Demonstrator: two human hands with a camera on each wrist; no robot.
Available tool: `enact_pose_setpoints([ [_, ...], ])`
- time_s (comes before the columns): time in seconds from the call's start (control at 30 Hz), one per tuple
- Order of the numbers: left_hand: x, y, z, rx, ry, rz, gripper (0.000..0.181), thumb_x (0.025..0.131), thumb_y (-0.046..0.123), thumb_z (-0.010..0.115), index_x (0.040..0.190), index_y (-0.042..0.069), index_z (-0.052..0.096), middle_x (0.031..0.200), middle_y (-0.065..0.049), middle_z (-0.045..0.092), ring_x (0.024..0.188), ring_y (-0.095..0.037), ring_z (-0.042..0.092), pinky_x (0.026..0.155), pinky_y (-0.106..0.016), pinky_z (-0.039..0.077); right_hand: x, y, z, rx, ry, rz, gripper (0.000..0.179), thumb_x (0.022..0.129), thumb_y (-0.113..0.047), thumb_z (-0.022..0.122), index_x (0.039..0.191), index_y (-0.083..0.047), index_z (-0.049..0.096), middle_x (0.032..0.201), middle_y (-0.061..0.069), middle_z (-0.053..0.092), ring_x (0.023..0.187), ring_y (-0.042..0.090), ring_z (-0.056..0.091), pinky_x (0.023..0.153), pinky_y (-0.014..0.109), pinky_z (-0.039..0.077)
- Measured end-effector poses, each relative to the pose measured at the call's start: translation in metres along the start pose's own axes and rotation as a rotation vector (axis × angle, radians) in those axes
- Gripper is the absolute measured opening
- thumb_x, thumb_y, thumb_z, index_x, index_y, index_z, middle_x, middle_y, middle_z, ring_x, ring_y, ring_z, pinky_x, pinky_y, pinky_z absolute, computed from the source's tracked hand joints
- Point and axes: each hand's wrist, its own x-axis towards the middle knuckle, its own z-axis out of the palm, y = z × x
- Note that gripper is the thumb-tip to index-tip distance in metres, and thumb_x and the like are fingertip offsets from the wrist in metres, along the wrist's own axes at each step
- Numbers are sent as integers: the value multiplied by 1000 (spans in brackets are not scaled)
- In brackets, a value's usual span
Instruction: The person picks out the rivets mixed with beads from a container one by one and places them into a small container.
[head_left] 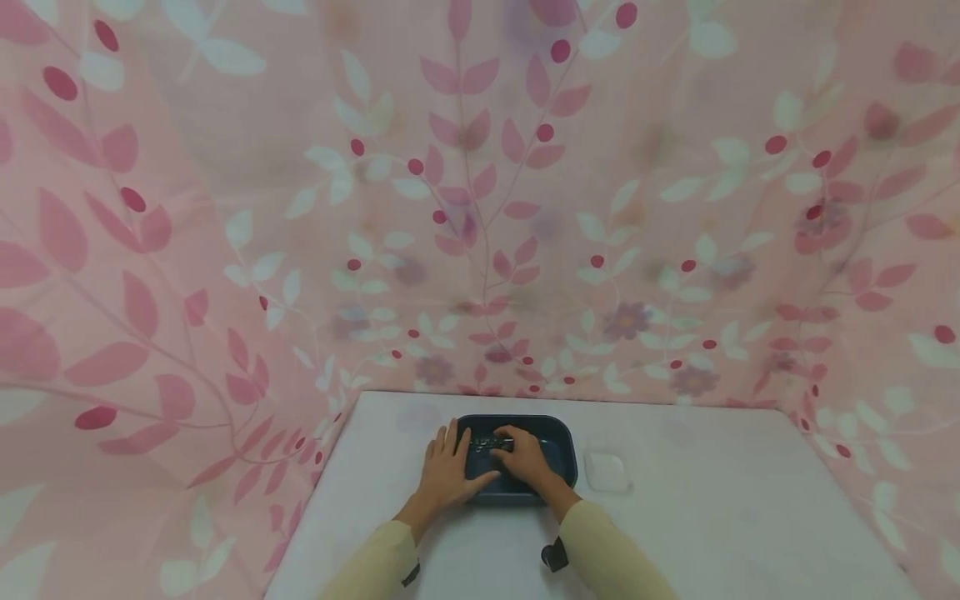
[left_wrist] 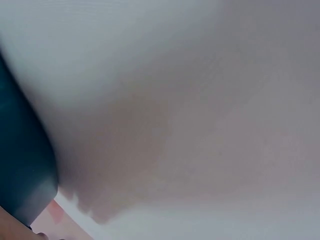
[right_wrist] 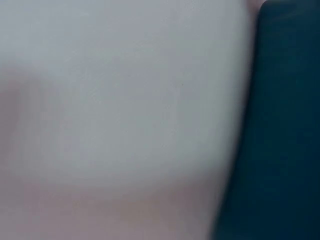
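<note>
A dark blue rectangular dish (head_left: pixel 555 429) with rounded corners sits on the white table. My left hand (head_left: pixel 446 475) lies with straight, spread fingers over its left edge, thumb reaching toward the front rim. Over the middle of the dish, my right hand (head_left: pixel 525 458) has bent fingers, with thumb and forefinger at the end of a short row of small shiny pieces (head_left: pixel 483 444). I cannot tell whether it pinches them. The dish's outer wall (left_wrist: pixel 25 150) fills the left side of the left wrist view, and its dark side (right_wrist: pixel 280 125) appears at the right wrist view's right edge.
A small clear square container (head_left: pixel 607 472) stands just right of the dish. The white table (head_left: pixel 720 500) meets pink leaf-patterned cloth (head_left: pixel 525 250) at the back and sides. Dark wrist devices (head_left: pixel 555 554) show below both cream sleeves (head_left: pixel 607 546).
</note>
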Motion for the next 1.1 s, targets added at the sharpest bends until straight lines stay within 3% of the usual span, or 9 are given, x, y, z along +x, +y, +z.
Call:
enact_pose_setpoints([
  [0.27,-2,-3,1,-7,-4,-16,103,82,80,49,152,6,36,162,-23,22,145,-45,28,113,-60,29,9,-2,18,-28,52,40,23,83,-7,78,104,-2,71,100,12,75,81,23,72,70,37,58],
  [0.47,-4,-5,3,9,6,-37,100,83,80,49,151,8,39,162,-21,23,145,-44,30,113,-59,30,14,-5,30,79,144,45,19,79,-2,79,97,1,73,90,15,75,78,25,73,68,37,59],
  [0.63,-1,1,4,-30,-36,-22,100,84,81,45,153,9,36,163,-21,18,146,-44,28,114,-60,29,15,-1,30,74,200,89,15,79,-2,79,93,-1,75,87,12,76,78,25,73,70,37,58],
  [0.87,1,6,3,-35,-50,-42,99,84,80,47,152,9,37,163,-20,18,146,-43,28,114,-58,29,14,4,29,63,168,120,12,82,-2,76,94,-1,76,91,12,76,89,30,72,79,46,57],
  [1.1,0,2,3,-22,-35,-45,99,84,80,46,151,8,39,163,-20,20,144,-44,31,114,-57,30,18,6,35,55,154,145,12,82,-5,77,94,-4,76,88,8,75,82,22,70,73,40,56],
])
